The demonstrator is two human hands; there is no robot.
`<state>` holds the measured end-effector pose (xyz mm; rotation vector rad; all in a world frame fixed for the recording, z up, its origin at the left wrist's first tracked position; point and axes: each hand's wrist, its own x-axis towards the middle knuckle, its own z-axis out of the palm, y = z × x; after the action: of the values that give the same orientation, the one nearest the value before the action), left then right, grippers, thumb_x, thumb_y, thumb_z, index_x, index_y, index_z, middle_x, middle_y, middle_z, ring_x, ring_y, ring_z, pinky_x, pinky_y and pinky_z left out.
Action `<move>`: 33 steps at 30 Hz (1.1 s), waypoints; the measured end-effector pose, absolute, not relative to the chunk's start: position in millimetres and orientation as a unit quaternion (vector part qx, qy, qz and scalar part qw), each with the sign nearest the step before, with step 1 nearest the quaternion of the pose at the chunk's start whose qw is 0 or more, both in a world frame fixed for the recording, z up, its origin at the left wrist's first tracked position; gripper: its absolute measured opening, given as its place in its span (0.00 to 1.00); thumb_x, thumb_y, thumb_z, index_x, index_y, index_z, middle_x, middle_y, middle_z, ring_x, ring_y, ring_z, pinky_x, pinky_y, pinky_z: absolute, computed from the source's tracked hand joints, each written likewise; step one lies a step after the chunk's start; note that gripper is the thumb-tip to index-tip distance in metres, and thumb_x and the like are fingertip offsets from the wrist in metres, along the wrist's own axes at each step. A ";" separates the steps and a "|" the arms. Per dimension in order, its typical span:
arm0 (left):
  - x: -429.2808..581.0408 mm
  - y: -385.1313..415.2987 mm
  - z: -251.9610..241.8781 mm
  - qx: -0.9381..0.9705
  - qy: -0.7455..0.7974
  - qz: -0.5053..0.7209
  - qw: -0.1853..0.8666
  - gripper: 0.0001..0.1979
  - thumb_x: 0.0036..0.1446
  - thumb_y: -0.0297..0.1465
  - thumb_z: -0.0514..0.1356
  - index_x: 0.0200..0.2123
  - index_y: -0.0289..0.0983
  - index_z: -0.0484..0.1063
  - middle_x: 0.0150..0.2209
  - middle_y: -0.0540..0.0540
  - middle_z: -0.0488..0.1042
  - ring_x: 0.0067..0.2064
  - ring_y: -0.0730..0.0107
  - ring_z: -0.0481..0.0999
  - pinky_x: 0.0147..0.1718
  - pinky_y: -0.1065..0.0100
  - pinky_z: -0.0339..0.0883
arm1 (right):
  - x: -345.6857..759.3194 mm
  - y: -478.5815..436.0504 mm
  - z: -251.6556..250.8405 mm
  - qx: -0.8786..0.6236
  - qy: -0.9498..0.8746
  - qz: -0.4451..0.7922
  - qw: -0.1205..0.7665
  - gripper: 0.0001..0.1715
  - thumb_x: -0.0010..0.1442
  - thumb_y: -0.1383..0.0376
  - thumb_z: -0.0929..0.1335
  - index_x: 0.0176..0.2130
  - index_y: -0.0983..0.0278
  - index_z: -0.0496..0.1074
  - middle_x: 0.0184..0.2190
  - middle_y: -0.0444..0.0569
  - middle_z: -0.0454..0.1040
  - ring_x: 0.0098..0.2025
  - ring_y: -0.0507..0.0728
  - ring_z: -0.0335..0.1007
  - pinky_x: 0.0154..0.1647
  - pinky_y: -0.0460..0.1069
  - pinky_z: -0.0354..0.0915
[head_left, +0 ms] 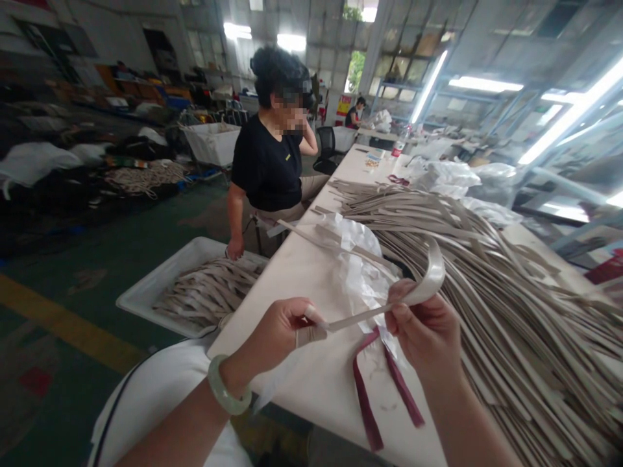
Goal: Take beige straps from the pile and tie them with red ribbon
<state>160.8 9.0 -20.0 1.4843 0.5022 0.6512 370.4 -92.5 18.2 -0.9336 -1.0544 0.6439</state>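
My left hand (285,331), with a pale green bangle on the wrist, pinches one end of a beige strap (363,314). My right hand (426,334) grips the same strap further along, and its free end curls up in a loop (433,269). Both hands hover over the near edge of a long white table (311,272). A dark red strap (370,395) lies on the table below my hands. A big heap of beige straps (491,285) covers the table to the right.
A person in a black shirt (270,168) stands at the table's left side, one hand at a white tray of straps (204,292). Crumpled white plastic (363,259) lies behind my hands. Another person (354,111) sits far back. Piles of material line the green floor at left.
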 end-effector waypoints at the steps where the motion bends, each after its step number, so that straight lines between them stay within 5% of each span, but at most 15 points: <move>1: 162.4 8.2 -20.5 0.651 0.230 0.280 0.667 0.16 0.50 0.40 0.72 0.29 0.33 0.76 0.27 0.50 0.70 0.30 0.73 0.66 0.28 0.73 0.58 | 369.9 -91.9 15.9 -0.421 -0.486 0.293 0.708 0.03 0.59 0.68 0.73 0.36 0.61 0.76 0.33 0.44 0.70 0.22 0.46 0.65 0.19 0.42 0.60; 7: 170.4 2.2 -28.5 0.686 0.239 0.265 0.634 0.16 0.51 0.42 0.71 0.27 0.33 0.77 0.27 0.50 0.69 0.30 0.72 0.66 0.28 0.72 0.58 | 352.0 -84.9 -11.3 -0.478 -0.486 0.414 0.603 0.10 0.52 0.62 0.77 0.30 0.64 0.75 0.27 0.43 0.69 0.24 0.48 0.62 0.22 0.43 0.59; 10: 171.7 0.8 -37.2 0.712 0.231 0.236 0.620 0.13 0.53 0.38 0.69 0.26 0.34 0.77 0.27 0.49 0.70 0.30 0.71 0.68 0.27 0.72 0.58 | 351.1 -83.4 -20.9 -0.498 -0.492 0.474 0.533 0.14 0.51 0.56 0.78 0.33 0.63 0.79 0.33 0.47 0.72 0.32 0.52 0.66 0.28 0.45 0.63; 15: 176.2 -4.2 -45.9 0.709 0.250 0.204 0.627 0.07 0.51 0.31 0.67 0.25 0.34 0.77 0.26 0.49 0.73 0.29 0.69 0.70 0.28 0.71 0.60 | 349.3 -87.9 -25.6 -0.541 -0.433 0.386 0.609 0.20 0.65 0.50 0.66 0.40 0.59 0.82 0.50 0.52 0.74 0.46 0.58 0.69 0.44 0.51 0.68; 20: 181.3 -10.3 -43.7 0.641 0.170 0.216 0.716 0.09 0.54 0.35 0.66 0.28 0.34 0.78 0.30 0.46 0.78 0.34 0.65 0.74 0.38 0.67 0.66 | 330.3 -96.0 -38.9 -0.507 -0.500 0.458 0.531 0.20 0.64 0.48 0.67 0.48 0.54 0.80 0.61 0.48 0.68 0.62 0.64 0.63 0.64 0.60 0.59; 23: 178.6 -9.0 -47.4 0.662 0.215 0.187 0.694 0.11 0.50 0.37 0.69 0.27 0.33 0.79 0.28 0.46 0.78 0.31 0.66 0.72 0.32 0.68 0.63 | 339.1 -94.4 -34.1 -0.456 -0.409 0.525 0.591 0.25 0.65 0.44 0.63 0.54 0.49 0.75 0.64 0.46 0.65 0.66 0.65 0.59 0.66 0.64 0.55; 26: 175.6 -8.2 -51.0 0.669 0.274 0.169 0.670 0.14 0.47 0.39 0.70 0.26 0.33 0.79 0.24 0.47 0.76 0.27 0.69 0.69 0.26 0.70 0.58 | 346.1 -91.5 -26.4 -0.457 -0.371 0.453 0.670 0.26 0.68 0.45 0.59 0.50 0.52 0.78 0.64 0.46 0.66 0.67 0.62 0.57 0.68 0.63 0.53; 29: 175.4 -9.4 -49.6 0.637 0.236 0.191 0.708 0.14 0.49 0.40 0.69 0.27 0.33 0.79 0.25 0.48 0.76 0.27 0.70 0.69 0.27 0.70 0.59 | 332.0 -96.1 -31.0 -0.497 -0.462 0.397 0.618 0.23 0.69 0.49 0.60 0.48 0.54 0.79 0.62 0.47 0.69 0.68 0.61 0.55 0.70 0.60 0.47; 33: 174.1 -8.3 -46.5 0.637 0.169 0.196 0.726 0.13 0.50 0.38 0.68 0.30 0.33 0.80 0.29 0.46 0.78 0.32 0.67 0.72 0.33 0.69 0.63 | 322.3 -102.4 -34.4 -0.464 -0.463 0.499 0.566 0.25 0.67 0.45 0.61 0.53 0.51 0.77 0.65 0.46 0.64 0.68 0.64 0.55 0.69 0.61 0.50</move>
<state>174.1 -8.3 -46.5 1.4054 0.3722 0.4330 322.3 -102.4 -34.4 -1.0915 -1.0897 1.1734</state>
